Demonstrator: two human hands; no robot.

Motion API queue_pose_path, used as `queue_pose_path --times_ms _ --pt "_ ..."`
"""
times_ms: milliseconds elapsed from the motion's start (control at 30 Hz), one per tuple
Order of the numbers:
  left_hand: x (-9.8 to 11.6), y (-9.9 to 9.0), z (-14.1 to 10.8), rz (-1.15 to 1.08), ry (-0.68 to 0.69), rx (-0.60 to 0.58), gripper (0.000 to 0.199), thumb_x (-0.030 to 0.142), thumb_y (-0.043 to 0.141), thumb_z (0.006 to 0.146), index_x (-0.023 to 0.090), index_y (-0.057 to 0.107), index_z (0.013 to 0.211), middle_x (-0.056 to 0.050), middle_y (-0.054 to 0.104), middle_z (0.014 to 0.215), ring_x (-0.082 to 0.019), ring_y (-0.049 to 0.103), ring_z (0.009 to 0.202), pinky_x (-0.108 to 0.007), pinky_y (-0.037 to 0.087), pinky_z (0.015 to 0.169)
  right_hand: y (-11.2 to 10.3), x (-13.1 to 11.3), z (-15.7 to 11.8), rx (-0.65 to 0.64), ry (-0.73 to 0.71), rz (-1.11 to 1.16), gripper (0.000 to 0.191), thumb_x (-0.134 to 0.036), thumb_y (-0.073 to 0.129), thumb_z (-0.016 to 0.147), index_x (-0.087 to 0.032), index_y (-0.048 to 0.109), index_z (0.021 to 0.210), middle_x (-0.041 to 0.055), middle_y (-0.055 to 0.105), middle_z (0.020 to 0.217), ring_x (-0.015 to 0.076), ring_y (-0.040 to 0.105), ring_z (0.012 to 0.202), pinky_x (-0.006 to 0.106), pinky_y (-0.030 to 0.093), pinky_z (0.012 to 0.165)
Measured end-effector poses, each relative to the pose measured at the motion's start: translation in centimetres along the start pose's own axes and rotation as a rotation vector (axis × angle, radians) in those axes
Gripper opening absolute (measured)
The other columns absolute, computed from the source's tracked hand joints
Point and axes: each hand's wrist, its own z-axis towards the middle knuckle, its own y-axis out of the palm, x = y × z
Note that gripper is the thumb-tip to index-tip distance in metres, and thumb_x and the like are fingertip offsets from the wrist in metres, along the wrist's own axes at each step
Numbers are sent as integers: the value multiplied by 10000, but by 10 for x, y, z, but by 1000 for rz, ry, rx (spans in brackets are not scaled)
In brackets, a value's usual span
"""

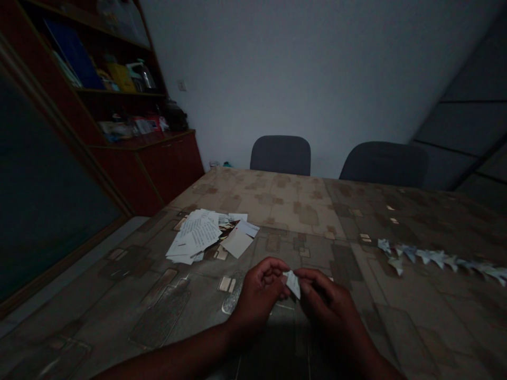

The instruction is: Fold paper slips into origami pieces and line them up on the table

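Note:
A small folded piece of white paper (293,284) is held between both hands above the near part of the table. My left hand (262,289) has curled fingers and pinches its left edge. On its other side, my right hand (325,296) grips the paper between thumb and fingers. Beyond my left hand lies a loose pile of printed paper sheets (198,235), with a plain pale piece (237,241) at its right side. Several small folded paper shapes (436,258) form a row on the table at the right.
The table (285,198) has a patterned cover. Two grey chairs (280,154) stand behind its far edge, against a pale wall. A red-brown cabinet (158,163) with shelves of bottles and boxes is at the left.

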Motion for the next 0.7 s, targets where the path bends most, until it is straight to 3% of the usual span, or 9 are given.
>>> queue_pose_path --times_ms 267,500,700 --pt "4 0 -3 57 -40 -10 145 237 648 750 113 667 823 -13 628 626 -114 559 590 -212 434 589 0 4 0 23 5 -42 235 -308 550 833 -176 661 992 79 743 862 221 682 800 303 499 702" --pt "3 0 0 97 -50 -26 170 216 633 752 108 686 872 -26 639 661 -131 577 621 -227 442 605 4 16 3 42 97 161 266 -379 556 858 -181 644 1012 70 727 829 211 669 779 286 477 663" --pt "-2 0 0 86 -19 -52 85 127 622 720 134 662 794 -13 638 699 -126 589 658 -210 434 612 5 17 5 26 140 301 267 -395 589 834 -171 652 965 69 720 795 204 668 748 266 472 629"
